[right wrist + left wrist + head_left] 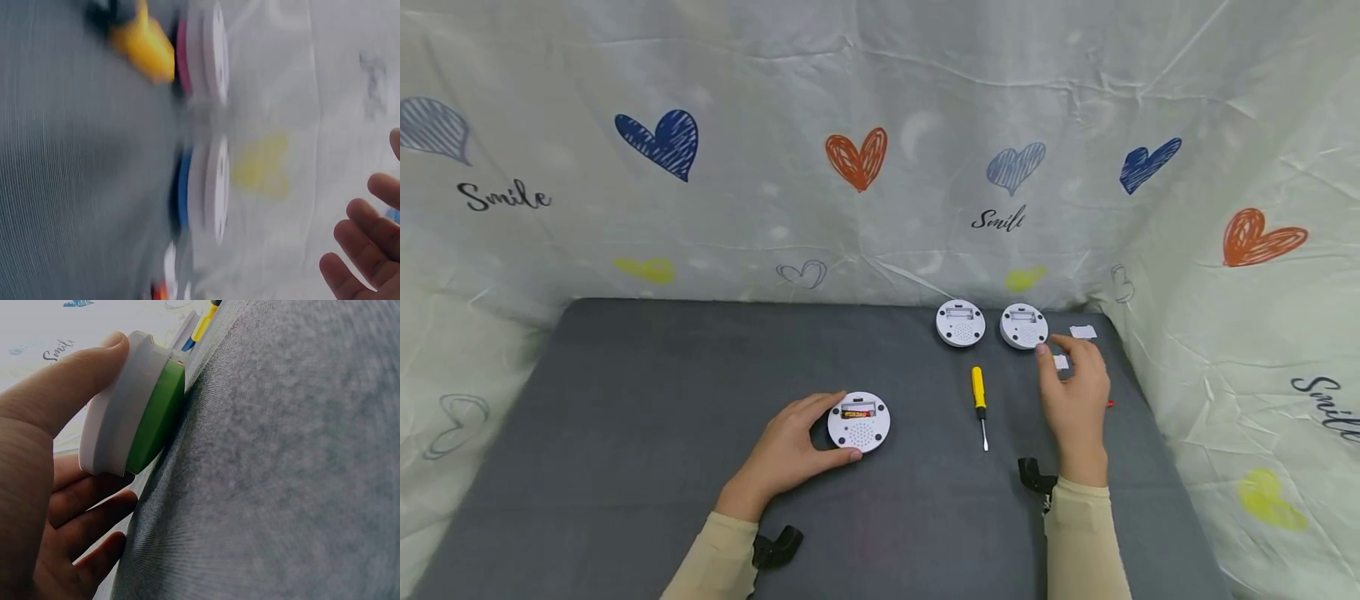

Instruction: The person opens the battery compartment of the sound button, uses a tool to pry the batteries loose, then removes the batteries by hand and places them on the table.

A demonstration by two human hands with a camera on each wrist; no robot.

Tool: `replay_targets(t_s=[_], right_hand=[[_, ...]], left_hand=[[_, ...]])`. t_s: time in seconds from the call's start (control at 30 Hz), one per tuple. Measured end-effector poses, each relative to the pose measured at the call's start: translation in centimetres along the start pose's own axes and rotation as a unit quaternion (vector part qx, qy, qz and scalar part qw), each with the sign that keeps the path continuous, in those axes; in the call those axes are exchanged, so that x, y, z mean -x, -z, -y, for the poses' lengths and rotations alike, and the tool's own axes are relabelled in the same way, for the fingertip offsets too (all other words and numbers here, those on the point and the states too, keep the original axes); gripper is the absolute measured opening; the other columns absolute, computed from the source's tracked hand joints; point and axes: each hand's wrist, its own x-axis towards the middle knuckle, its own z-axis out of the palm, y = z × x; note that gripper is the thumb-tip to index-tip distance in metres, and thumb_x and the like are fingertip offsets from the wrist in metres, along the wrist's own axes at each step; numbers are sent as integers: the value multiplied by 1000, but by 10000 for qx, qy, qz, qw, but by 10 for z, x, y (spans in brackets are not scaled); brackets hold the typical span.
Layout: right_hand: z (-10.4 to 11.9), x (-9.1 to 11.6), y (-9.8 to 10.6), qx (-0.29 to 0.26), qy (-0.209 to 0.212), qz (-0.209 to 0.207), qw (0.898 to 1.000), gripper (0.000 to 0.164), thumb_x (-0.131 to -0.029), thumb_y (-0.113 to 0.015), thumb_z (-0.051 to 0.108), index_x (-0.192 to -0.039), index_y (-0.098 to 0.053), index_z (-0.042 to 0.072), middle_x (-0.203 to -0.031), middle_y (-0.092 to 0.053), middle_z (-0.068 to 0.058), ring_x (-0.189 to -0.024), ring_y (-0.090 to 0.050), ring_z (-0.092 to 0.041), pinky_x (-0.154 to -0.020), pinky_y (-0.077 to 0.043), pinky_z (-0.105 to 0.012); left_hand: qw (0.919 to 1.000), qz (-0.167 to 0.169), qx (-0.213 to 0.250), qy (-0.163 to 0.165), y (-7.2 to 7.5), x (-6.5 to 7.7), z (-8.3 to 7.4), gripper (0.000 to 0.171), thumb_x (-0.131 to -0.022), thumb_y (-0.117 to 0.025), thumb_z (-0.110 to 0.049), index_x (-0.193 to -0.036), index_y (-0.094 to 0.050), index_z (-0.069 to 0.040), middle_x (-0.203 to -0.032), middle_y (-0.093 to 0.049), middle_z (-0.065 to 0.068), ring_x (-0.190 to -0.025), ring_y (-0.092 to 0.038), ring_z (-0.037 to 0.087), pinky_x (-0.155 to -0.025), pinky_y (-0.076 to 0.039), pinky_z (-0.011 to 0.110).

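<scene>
My left hand [790, 454] grips the rim of a round white device [861, 437] between thumb and fingers, its dotted speaker holes facing up. One red-and-gold battery [856, 413] lies in its uncovered compartment. From the left wrist, the device's underside shows green, close to the tabletop. My right hand [1078, 404] hovers at the table's right side with fingers apart and nothing visible in them. Near its fingertips are a second white device [1024, 321] and a small white cover [1061, 362]. The right wrist view shows blue beneath that device [216, 187].
Another white device [960, 321], pink underneath, stands at the back edge. A yellow-handled screwdriver [978, 392] lies between the hands. Another white cover [1083, 332] is at the back right corner. A small red item [1110, 404] peeks out beside the right hand. Patterned cloth [925, 167] hangs behind.
</scene>
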Motion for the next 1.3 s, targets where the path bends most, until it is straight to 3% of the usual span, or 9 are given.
replay_targets(t_s=[0.37,0.63,0.83,1.07,1.3], right_hand=[[68,25,-57,-650,755,1338,9860,38,-100,-83,22,-131,-74,0,-127,-71,-15,-121,-65,-36,-104,-51,-54],[102,54,-91,-815,1234,2301,9619,40,-104,-79,30,-135,-73,6,-131,-69,-9,-124,-64,-29,-105,-54,-50],[115,68,-105,-769,1518,2794,9450,41,-104,-79,31,-137,-74,6,-131,-69,-8,-121,-66,-26,-103,-57,-47],[121,75,-112,-882,1566,3410,9227,43,-106,-76,35,-142,-73,11,-130,-67,-2,-114,-65,-19,-95,-58,-42],[123,79,-114,-703,1646,3679,9125,42,-107,-75,36,-144,-73,17,-134,-67,-1,-114,-66,-18,-94,-58,-39]], left_hand=[[9999,7,-90,-102,0,1,0,97,-79,-92,-68,-158,-61,-18,-154,-63,9,-142,-58,37,-113,-48,64],[9995,-33,-217,-232,0,3,-1,96,-81,-91,-68,-156,-63,-16,-151,-65,8,-139,-60,35,-111,-50,63],[9986,-54,-286,-440,0,2,-6,95,-82,-90,-68,-156,-63,-14,-150,-66,6,-139,-60,35,-112,-50,64],[9976,-19,-380,-577,-2,2,-8,94,-83,-89,-67,-155,-63,-13,-150,-67,6,-145,-56,40,-121,-40,66],[9965,-17,-331,-771,-5,1,-9,92,-84,-91,-63,-156,-62,-12,-151,-66,6,-143,-58,36,-126,-35,64]])
